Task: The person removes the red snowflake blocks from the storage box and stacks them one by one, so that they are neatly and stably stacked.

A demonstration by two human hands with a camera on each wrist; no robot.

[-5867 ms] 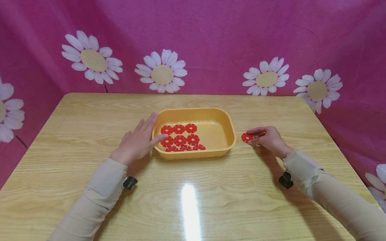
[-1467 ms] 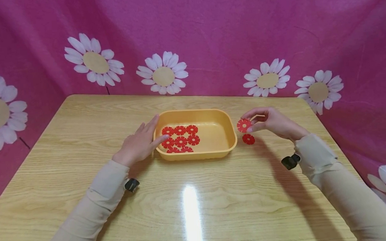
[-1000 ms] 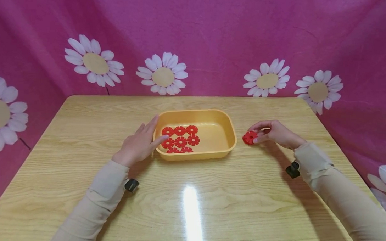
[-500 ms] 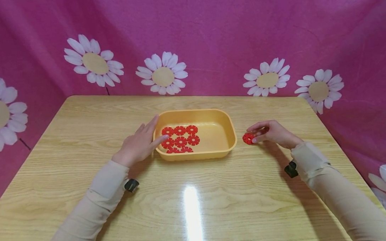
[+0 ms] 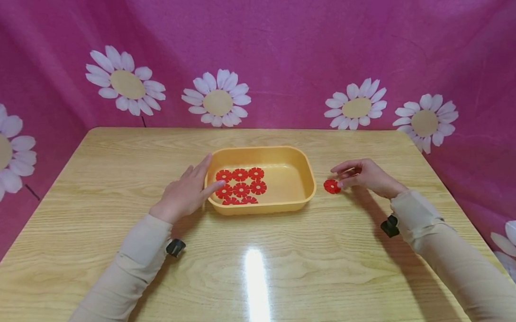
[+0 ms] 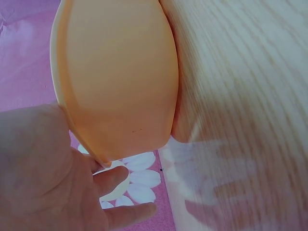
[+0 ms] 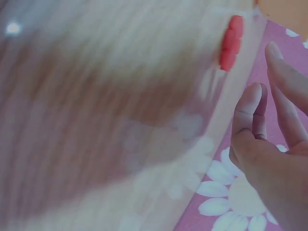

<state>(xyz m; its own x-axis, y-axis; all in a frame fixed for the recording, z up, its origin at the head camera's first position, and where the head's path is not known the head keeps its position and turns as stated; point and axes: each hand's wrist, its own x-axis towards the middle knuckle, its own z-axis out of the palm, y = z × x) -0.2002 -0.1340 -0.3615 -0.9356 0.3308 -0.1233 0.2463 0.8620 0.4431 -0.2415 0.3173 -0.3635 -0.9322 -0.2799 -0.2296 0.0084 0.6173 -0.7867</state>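
A yellow plastic tray [image 5: 300,206] stands mid-table, with several red notched snowflake discs [image 5: 241,189] lying in rows in its left half. My left hand [image 5: 182,192] rests on the tray's left rim, its thumb reaching over the rim and its fingers extended along the outside. Right of the tray lies a small stack of red snowflake discs [image 5: 331,186]; in the right wrist view the stack [image 7: 232,43] appears edge-on, as layers. My right hand [image 5: 367,178] hovers just right of this stack, fingers loosely bent. The right wrist view shows a gap between the fingertips and the discs.
The wooden table [image 5: 194,277] carries a bright light reflection near its front. Behind it hangs a pink cloth [image 5: 280,51] printed with white daisies. A small black device [image 5: 175,247] sits at the left wrist, another [image 5: 389,226] at the right.
The tray's front row has lost its right-hand disc. My right hand brought a disc down onto the one beside the tray, then let go. My left hand stayed on the rim.
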